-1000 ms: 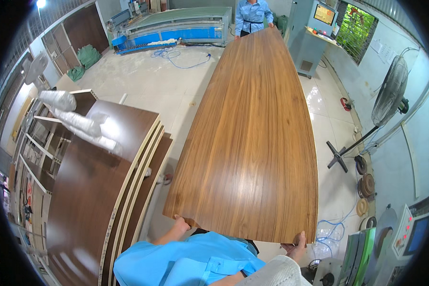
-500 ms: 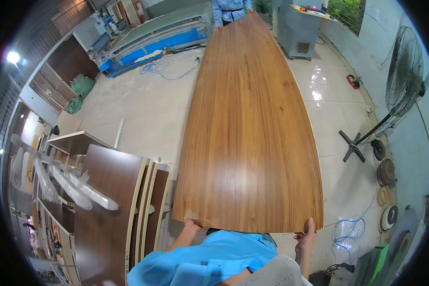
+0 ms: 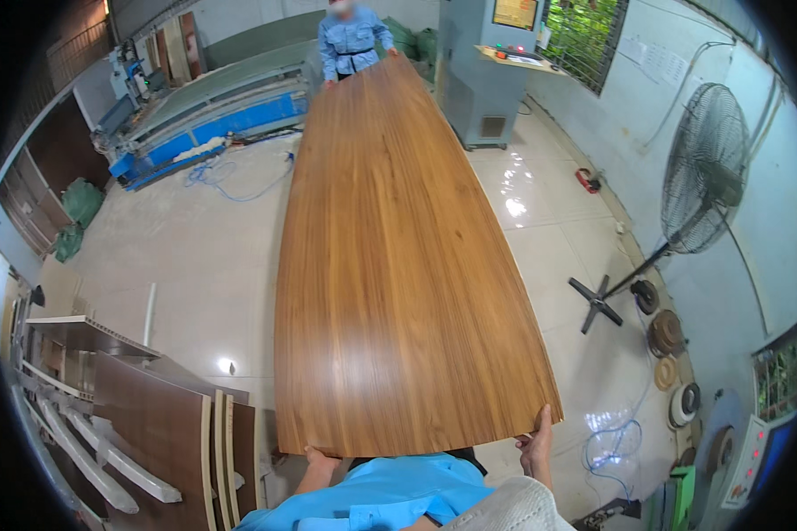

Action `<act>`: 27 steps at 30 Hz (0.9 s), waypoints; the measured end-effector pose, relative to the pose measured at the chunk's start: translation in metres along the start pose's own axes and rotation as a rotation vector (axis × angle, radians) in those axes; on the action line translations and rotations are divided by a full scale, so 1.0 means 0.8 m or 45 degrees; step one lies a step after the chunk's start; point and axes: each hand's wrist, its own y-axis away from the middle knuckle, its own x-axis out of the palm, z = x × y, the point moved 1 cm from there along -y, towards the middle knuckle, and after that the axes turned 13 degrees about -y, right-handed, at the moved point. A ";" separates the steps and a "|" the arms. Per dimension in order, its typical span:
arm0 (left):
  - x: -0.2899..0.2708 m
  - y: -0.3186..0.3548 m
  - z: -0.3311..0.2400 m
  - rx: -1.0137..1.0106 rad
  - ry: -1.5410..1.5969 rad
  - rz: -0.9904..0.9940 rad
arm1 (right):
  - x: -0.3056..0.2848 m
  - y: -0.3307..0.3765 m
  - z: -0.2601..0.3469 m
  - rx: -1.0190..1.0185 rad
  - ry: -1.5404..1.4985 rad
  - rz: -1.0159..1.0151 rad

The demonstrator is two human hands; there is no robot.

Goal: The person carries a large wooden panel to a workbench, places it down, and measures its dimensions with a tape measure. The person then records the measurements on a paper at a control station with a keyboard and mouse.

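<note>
One long wood-grain panel spans the space above a pale tiled floor, held level with the wearer's waist at its near end and by a co-worker in a light-blue shirt at its far end. The wearer's left hand is curled on the near edge by the left corner, its fingers partly hidden beneath the board. The right hand grips close by the right corner, thumb up over the edge, fingers bent underneath.

At lower left, dark brown boards stand stacked beside pale, plastic-wrapped lengths. Beyond them, left of the panel's far end, sits a flat-bedded machine with a blue side, a blue cable loose on the floor before it. Across from it, a grey cabinet carries a lit screen beside a barred window. A black pedestal fan stands along the right wall, near several brown rolls.
</note>
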 end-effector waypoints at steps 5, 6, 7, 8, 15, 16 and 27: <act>0.007 0.016 -0.044 0.065 0.107 -0.091 | 0.048 -0.038 -0.018 0.042 -0.008 0.026; 0.009 0.018 -0.047 0.080 0.128 -0.113 | 0.053 -0.050 -0.024 0.022 -0.022 0.057; 0.012 0.015 -0.047 0.098 0.154 -0.134 | 0.059 -0.068 -0.033 0.068 -0.022 0.043; 0.019 0.016 -0.045 0.106 0.165 -0.169 | 0.057 -0.081 -0.044 0.139 0.014 0.003; 0.086 0.023 -0.003 0.250 0.332 0.105 | 0.034 -0.219 -0.057 0.343 0.017 -0.011; 0.098 0.025 0.003 0.256 0.337 0.100 | 0.029 -0.233 -0.049 0.329 0.024 0.030; 0.195 0.049 0.125 0.204 0.288 0.034 | -0.026 -0.350 0.048 0.308 0.121 0.004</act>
